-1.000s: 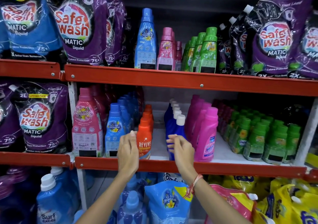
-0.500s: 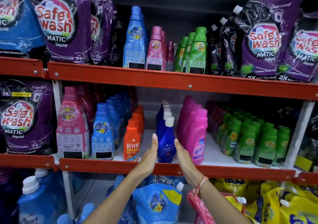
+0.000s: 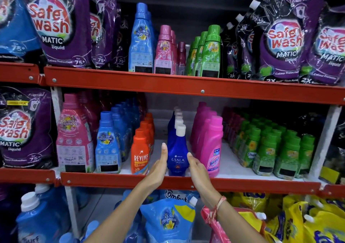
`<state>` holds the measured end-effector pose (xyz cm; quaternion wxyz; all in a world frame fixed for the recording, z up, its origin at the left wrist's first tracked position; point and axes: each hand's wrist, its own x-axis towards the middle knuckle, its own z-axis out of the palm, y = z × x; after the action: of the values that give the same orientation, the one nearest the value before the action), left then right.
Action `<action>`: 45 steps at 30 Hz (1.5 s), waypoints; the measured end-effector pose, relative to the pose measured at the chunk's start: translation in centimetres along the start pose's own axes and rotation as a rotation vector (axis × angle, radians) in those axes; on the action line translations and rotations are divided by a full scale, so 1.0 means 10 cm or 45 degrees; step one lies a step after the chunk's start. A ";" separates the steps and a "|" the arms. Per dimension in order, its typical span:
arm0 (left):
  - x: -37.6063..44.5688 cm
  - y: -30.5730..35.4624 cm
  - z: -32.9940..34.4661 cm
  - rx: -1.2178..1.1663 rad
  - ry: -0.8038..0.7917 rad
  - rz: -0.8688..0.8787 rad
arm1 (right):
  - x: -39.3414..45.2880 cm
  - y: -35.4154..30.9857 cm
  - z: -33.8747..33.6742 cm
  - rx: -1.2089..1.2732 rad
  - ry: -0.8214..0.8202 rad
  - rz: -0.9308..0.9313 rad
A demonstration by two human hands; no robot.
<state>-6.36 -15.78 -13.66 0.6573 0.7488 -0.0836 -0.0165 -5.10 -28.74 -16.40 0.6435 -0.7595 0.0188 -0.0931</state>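
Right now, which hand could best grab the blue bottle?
Probably the left hand: its straight fingers lie along the blue bottle, reaching higher. The right hand only meets it at the fingertips.

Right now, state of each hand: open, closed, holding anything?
Left hand: open, fingers straight along the blue Ujala bottle's left side.
Right hand: open, fingers straight along its right side.

Blue bottle reads UJALA, orange bottle REVIVE, pink bottle Vanish (partly blurred); purple pouch says Safe wash MATIC.
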 end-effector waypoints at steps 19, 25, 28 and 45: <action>0.00 0.01 0.75 0.278 -0.275 -0.023 | 0.30 0.08 -0.91 0.066 0.071 -0.033; 0.08 0.00 0.85 0.337 -0.261 -0.050 | 0.32 0.17 -0.97 -0.062 -0.143 0.000; 0.12 -0.03 0.86 0.365 -0.258 -0.063 | 0.24 0.14 -1.02 -0.091 -0.173 -0.005; 0.18 -0.11 0.72 0.475 -0.152 0.290 | 0.22 0.14 -1.20 -0.215 -0.151 -0.086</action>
<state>-5.40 -23.01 -15.56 0.4991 0.8407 -0.2080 0.0291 -4.76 -40.97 -15.65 0.5738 -0.8153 -0.0373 -0.0677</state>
